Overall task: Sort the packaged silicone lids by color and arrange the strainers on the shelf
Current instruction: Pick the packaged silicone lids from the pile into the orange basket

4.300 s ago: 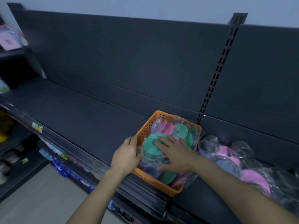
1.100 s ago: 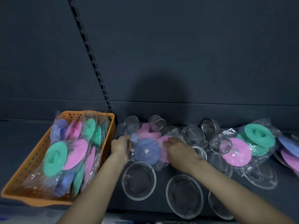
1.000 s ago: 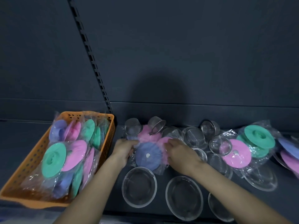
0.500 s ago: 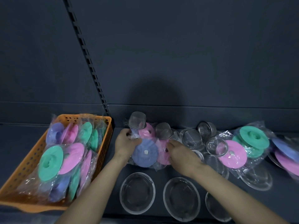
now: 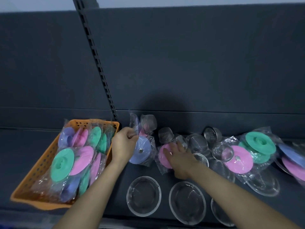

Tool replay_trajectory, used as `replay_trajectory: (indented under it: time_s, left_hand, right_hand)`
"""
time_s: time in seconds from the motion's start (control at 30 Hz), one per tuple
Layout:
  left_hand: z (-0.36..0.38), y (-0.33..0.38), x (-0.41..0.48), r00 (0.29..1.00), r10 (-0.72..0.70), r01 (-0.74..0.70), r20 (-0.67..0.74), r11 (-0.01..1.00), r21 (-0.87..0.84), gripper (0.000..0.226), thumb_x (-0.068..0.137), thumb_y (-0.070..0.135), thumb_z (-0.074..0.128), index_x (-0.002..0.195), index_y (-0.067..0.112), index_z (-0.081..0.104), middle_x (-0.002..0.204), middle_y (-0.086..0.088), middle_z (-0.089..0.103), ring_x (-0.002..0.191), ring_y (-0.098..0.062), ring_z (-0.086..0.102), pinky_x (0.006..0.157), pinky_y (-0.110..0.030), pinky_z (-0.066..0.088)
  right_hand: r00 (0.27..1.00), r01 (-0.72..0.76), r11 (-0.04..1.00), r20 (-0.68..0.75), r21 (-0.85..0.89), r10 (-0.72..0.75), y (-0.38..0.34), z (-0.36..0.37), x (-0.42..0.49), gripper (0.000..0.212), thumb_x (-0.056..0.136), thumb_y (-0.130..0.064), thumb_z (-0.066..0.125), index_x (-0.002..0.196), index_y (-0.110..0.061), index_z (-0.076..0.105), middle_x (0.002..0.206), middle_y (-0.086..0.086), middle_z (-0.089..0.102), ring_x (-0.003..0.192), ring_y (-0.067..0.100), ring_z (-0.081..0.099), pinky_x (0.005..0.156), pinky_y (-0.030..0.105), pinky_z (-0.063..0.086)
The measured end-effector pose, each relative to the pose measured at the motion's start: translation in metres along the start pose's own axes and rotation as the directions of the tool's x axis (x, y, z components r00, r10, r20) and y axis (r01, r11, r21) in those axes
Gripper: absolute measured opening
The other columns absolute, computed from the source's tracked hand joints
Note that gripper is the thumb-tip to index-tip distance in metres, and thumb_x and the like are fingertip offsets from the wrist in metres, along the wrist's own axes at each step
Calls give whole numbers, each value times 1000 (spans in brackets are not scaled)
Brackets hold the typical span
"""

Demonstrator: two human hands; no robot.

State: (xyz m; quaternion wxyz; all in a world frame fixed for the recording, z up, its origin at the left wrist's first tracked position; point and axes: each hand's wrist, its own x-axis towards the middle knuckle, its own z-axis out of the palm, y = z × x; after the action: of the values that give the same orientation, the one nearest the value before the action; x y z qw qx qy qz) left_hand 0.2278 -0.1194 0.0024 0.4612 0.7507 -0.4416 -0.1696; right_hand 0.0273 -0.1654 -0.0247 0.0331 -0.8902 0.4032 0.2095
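Note:
My left hand (image 5: 124,145) pinches a clear packet with a purple silicone lid (image 5: 142,152) and a small mesh strainer, lifted off the dark shelf (image 5: 155,172). My right hand (image 5: 180,158) lies with spread fingers on a packet with a pink lid (image 5: 163,156). An orange basket (image 5: 35,177) at the left holds several packaged green, pink and purple lids. Loose mesh strainers (image 5: 198,143) lie behind my right hand. Wide flat strainers (image 5: 144,196) sit along the front edge. More packaged lids, pink (image 5: 239,159) and green (image 5: 260,142), lie to the right.
A dark back panel with a slotted upright (image 5: 99,66) rises behind the shelf. More purple and pink packets (image 5: 292,161) run off the right edge. The basket's front corner overhangs the shelf's front edge.
My left hand has raised the purple-lid packet and drawn it left, apart from the pink-lid packet. My right hand has stayed on the pink one with its fingers spread. The view has tilted up a little.

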Motion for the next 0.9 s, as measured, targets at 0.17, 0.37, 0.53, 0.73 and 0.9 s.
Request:
replay_trajectory:
  time_s: [0.17, 0.37, 0.53, 0.73, 0.9]
  left_hand:
    - [-10, -2, -7, 999, -7, 8, -52, 1000, 14, 17, 81, 3, 66, 73, 18, 63, 69, 9, 63, 68, -11, 59, 58, -19, 42]
    - [-21, 2, -9, 993, -28, 23, -114, 999, -46, 23, 84, 9, 66, 70, 26, 59, 69, 16, 62, 66, 2, 56, 59, -18, 40]
    - [-24, 5, -14, 993, 47, -48, -106, 999, -2, 23, 85, 9, 63, 70, 24, 56, 67, 15, 60, 65, 2, 55, 59, -15, 39]
    - [-25, 14, -17, 973, 188, -188, -133, 982, 9, 20, 82, 0, 60, 72, 16, 52, 70, 13, 55, 68, 0, 52, 61, -7, 36]
    - [-27, 23, -21, 962, 213, -222, -169, 974, -34, 27, 81, 0, 60, 70, 21, 48, 64, 13, 55, 66, 3, 54, 57, -11, 37]
  right_hand:
    - [996, 16, 998, -89, -57, -21, -3, 1, 1, 70, 87, -9, 49, 148, -12, 15, 152, 26, 12, 137, 52, 11, 107, 59, 27]
    - [986, 37, 998, -158, -49, -44, -8, -2, 0, 57, 90, -11, 40, 144, -11, 22, 144, 30, 26, 128, 50, 31, 88, 53, 46]
    - [913, -11, 994, -405, 106, 53, -6, -16, -4, 38, 94, -11, 39, 132, -11, 38, 125, 13, 53, 105, 34, 57, 75, 40, 47]
    - [752, -24, 699, -448, 715, 484, -1, -42, -20, 21, 97, -16, 39, 109, -1, 50, 93, 23, 66, 84, 41, 61, 63, 36, 40]
    - [745, 161, 404, -380, 900, 549, -15, -60, -30, 24, 89, -6, 42, 102, -5, 62, 92, 12, 66, 86, 32, 61, 72, 39, 48]
